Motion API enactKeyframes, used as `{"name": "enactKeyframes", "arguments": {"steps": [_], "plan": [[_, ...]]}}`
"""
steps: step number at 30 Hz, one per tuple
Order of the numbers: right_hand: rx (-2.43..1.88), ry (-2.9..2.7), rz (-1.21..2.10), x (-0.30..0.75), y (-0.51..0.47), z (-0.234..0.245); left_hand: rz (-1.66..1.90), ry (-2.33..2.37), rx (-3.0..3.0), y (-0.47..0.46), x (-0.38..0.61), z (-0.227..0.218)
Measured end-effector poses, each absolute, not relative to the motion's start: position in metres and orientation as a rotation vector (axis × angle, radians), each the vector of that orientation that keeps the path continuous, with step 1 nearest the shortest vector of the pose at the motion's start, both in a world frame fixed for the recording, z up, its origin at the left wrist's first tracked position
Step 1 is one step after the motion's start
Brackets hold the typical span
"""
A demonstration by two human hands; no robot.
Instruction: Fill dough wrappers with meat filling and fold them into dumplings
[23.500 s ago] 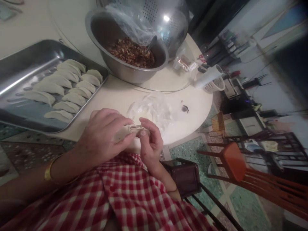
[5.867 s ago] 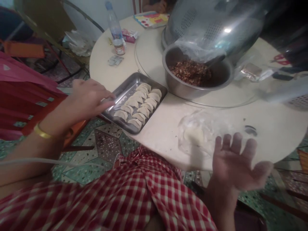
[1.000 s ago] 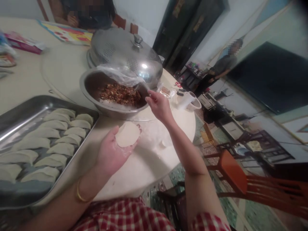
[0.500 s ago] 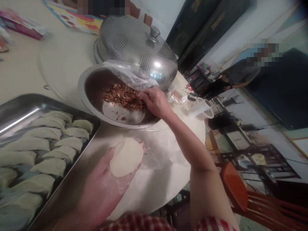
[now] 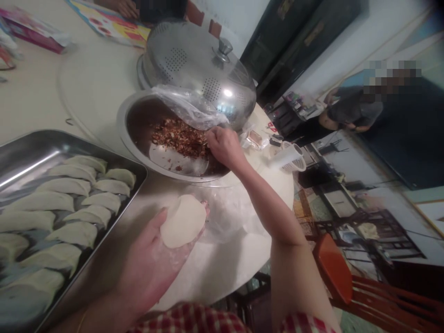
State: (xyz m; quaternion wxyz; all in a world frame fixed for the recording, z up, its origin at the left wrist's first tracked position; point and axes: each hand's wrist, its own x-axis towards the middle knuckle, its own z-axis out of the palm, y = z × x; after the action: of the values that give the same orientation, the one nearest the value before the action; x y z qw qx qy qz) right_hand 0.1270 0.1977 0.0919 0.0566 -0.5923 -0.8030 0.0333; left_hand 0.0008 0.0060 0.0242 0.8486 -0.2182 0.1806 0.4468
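My left hand (image 5: 152, 266) is palm up over the table edge, with a round white dumpling wrapper (image 5: 183, 220) lying on its cupped fingers. My right hand (image 5: 224, 145) reaches into a steel bowl (image 5: 138, 125) of brown minced filling (image 5: 180, 136), fingers closed on a utensil handle I cannot make out clearly. A clear plastic bag (image 5: 189, 111) drapes over the bowl's far side.
A steel tray (image 5: 41, 148) at the left holds several folded dumplings (image 5: 86, 215). A perforated steel lid (image 5: 197, 69) stands behind the bowl. Thin plastic sheet (image 5: 229, 215) lies on the round table. A white basket (image 5: 289, 157) sits at the table's right edge; an orange chair (image 5: 333, 268) stands below. Another person stands far right.
My right hand has gone from the bowl's rim down into the filling. My left hand with the wrapper has stayed near the table edge, shifting slightly.
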Motion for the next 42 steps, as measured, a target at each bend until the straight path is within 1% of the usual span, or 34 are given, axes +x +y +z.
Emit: {"name": "enactKeyframes", "arguments": {"steps": [4, 7, 12, 16, 18, 22, 28, 32, 35, 38, 42], "plan": [[-1.769, -2.312, 0.241, 0.131, 0.199, 0.092, 0.963, 0.468, -0.497, 0.007, 0.001, 0.029], [-1.673, -2.276, 0.31, 0.136, 0.199, 0.095, 0.979, 0.524, -0.495, 0.008, 0.0, 0.033], [-1.349, -2.463, 0.504, 0.136, 0.202, 0.097, 0.957, 0.517, -0.529, 0.009, 0.002, 0.036], [-1.254, -2.552, 0.65, 0.132, 0.209, 0.091, 0.962, 0.491, -0.536, 0.008, 0.003, 0.034], [-1.26, -2.595, 0.632, 0.133, 0.212, 0.089, 0.967, 0.495, -0.524, 0.008, 0.002, 0.033], [-1.298, -2.667, 0.49, 0.143, 0.211, 0.09, 0.989, 0.552, -0.468, 0.009, 0.002, 0.037], [-1.522, -2.532, 0.272, 0.151, 0.207, 0.093, 0.995, 0.571, -0.468, 0.009, 0.001, 0.042], [-1.539, -2.568, 0.22, 0.15, 0.205, 0.089, 0.997, 0.583, -0.446, 0.011, 0.003, 0.041], [-1.546, -2.541, 0.241, 0.149, 0.204, 0.088, 1.004, 0.585, -0.436, 0.012, 0.003, 0.04], [-1.583, -2.454, 0.331, 0.15, 0.206, 0.088, 1.01, 0.581, -0.462, 0.011, 0.002, 0.039], [-1.641, -2.24, 0.63, 0.149, 0.211, 0.085, 1.024, 0.554, -0.474, 0.01, 0.002, 0.038]]}}
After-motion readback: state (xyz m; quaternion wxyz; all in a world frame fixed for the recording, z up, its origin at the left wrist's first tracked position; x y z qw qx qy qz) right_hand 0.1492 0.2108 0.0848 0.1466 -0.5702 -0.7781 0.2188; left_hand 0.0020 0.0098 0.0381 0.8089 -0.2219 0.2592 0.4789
